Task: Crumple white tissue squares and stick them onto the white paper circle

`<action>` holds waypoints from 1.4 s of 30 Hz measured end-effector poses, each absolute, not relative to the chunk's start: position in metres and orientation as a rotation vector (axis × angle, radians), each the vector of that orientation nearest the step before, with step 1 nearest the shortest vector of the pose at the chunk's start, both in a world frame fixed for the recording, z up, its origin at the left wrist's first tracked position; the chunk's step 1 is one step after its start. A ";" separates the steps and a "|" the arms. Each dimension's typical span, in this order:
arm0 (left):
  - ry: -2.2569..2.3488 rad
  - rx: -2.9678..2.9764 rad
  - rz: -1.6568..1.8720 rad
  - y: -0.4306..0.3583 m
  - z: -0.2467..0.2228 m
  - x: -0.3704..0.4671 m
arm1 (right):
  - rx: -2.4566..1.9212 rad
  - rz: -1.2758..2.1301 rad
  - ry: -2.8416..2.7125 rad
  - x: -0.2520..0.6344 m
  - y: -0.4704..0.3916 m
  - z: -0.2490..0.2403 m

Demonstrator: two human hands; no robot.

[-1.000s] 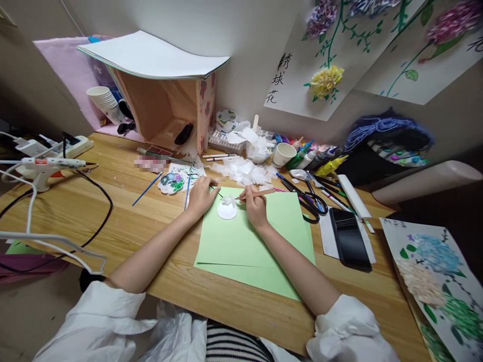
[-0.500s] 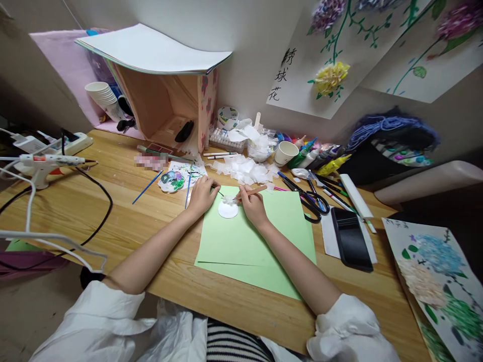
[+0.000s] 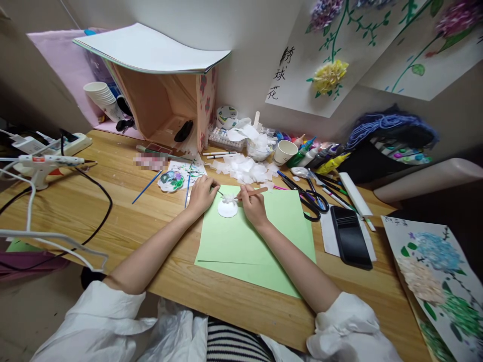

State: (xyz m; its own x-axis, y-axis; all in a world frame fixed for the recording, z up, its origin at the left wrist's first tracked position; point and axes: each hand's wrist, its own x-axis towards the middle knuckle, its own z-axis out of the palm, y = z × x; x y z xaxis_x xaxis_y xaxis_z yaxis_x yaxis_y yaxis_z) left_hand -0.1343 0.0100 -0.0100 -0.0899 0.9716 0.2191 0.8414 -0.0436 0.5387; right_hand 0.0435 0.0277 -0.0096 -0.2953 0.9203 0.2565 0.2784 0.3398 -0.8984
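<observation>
White disc (image 3: 227,210) lies on green paper (image 3: 245,246), 11 o'clock part; tissue tuft (image 3: 228,199) at disc's 12. Left hand (image 3: 204,194): grip pinching thin dark rod (image 3: 221,193), likely steadying tuft. Right hand (image 3: 254,206): grip around brown stick-like tool (image 3: 259,192), pen-style, probably for control. Tool's tip points 8-to-9 o'clock, long axis nearly 3-9; rod points 4.

Between the left hand (image 3: 202,195) and right hand (image 3: 253,204), the white disc (image 3: 227,209) sits in the narrow gap; what lies under the hands is hard to make out. Scraps (image 3: 247,169), a cup (image 3: 285,153) and bottles (image 3: 310,156) wall off the far side, scissors (image 3: 302,196) and a phone (image 3: 350,237) the right. Room to pass lies over the near green paper (image 3: 232,249) and the left desk (image 3: 130,221), up to the black cable (image 3: 112,205).
</observation>
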 end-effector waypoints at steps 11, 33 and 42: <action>2.010 1.942 0.829 0.009 -0.011 -0.134 | -0.950 0.738 -2.101 0.040 0.029 -0.009; 2.009 1.948 0.840 0.010 -0.013 -0.135 | -1.019 0.879 -1.970 0.038 0.029 -0.010; 2.014 1.945 0.824 0.009 -0.011 -0.134 | -0.996 0.863 -1.843 0.041 0.028 -0.013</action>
